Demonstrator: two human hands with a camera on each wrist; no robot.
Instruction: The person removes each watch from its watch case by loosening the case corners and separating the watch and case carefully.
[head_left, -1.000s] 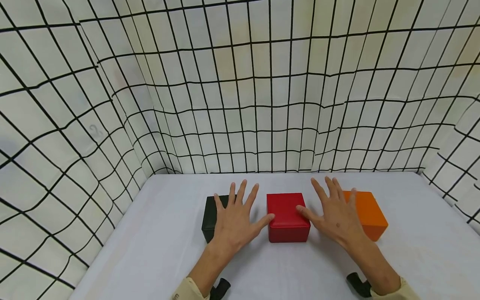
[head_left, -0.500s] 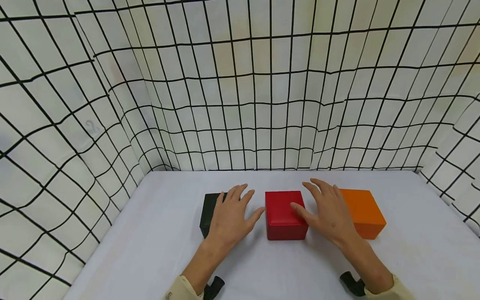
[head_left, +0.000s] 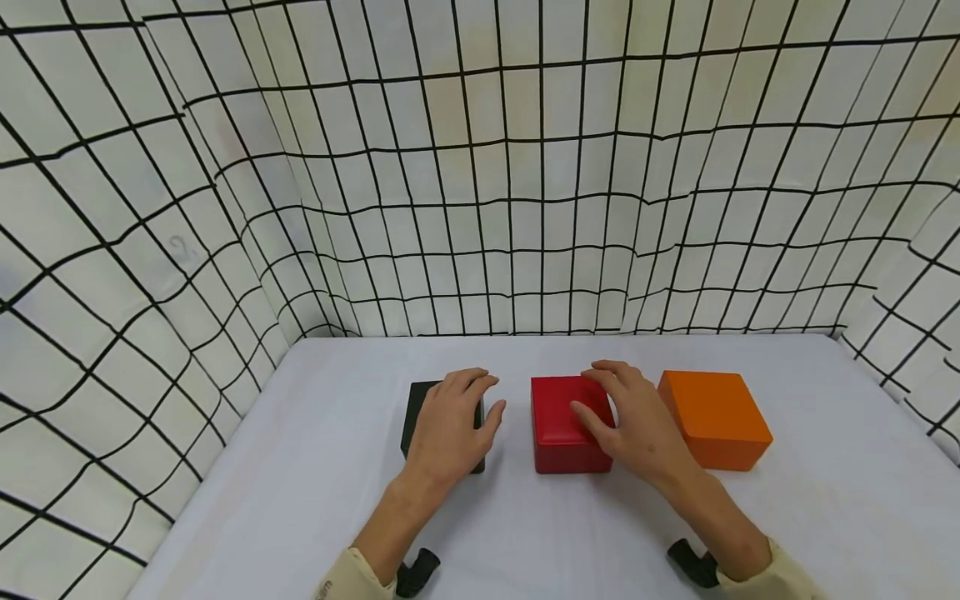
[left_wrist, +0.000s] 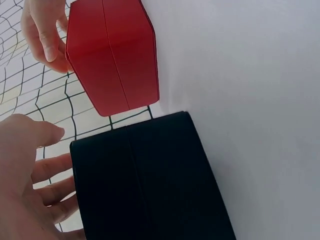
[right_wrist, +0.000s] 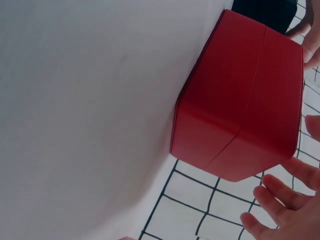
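Observation:
A dark green, almost black box [head_left: 417,408] stands left of centre, partly covered in the head view by my left hand [head_left: 446,425]. That hand hovers over it with relaxed, slightly bent fingers and holds nothing; in the left wrist view the dark box [left_wrist: 145,180] lies beside the fingers [left_wrist: 55,190]. The red box [head_left: 562,417] is in the middle. Above its right side is my right hand [head_left: 637,425], thumb and fingers apart and gripping nothing. In the right wrist view the right fingers [right_wrist: 280,200] are close to the red box [right_wrist: 240,95]; contact cannot be judged.
An orange box [head_left: 716,417] stands just right of my right hand. White cloth covers the table [head_left: 540,542]. A white wall with a black grid [head_left: 480,183] encloses the back and sides. Black straps or mounts [head_left: 416,573] sit by both wrists.
Both hands have shifted left and their spread fingers have drawn closer together and bent a little. My right hand has left the orange box's edge and come over the red box. The boxes stay put.

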